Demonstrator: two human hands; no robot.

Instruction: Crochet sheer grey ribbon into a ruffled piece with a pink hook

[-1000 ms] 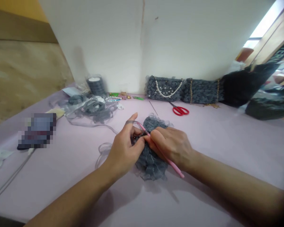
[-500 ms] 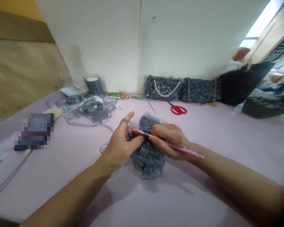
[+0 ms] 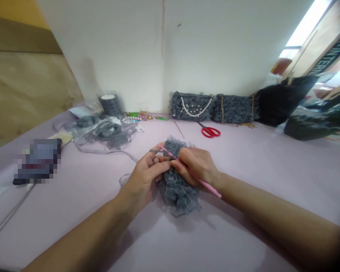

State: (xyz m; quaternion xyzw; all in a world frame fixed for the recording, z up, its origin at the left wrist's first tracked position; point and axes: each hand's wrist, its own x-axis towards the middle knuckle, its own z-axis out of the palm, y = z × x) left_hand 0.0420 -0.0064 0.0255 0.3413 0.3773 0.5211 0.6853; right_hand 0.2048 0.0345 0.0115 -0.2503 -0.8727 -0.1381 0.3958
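A ruffled grey crochet piece (image 3: 180,192) made of sheer ribbon hangs between my hands above the table. My left hand (image 3: 147,172) pinches its left edge between thumb and fingers. In my right hand (image 3: 197,166) is a pink crochet hook (image 3: 208,187), its tip slanting up and left toward my left fingers. The fingers of that hand also press against the top of the piece. A strand of grey ribbon (image 3: 121,152) runs from my left hand back to a loose heap of ribbon (image 3: 109,130). Where the hook meets the stitches is partly hidden by my fingers.
Red-handled scissors (image 3: 211,132) and a thin needle-like rod (image 3: 179,129) lie behind my hands. Two ruffled grey bags, one with a pearl strand (image 3: 197,113), stand against the wall. A ribbon spool (image 3: 111,104) is at back left. A blurred phone (image 3: 38,160) with a cable lies left.
The crochet hook has turned steeper, its back end dropping down and left. My left index finger has folded from upright toward the hook's tip. The view has shifted slightly.
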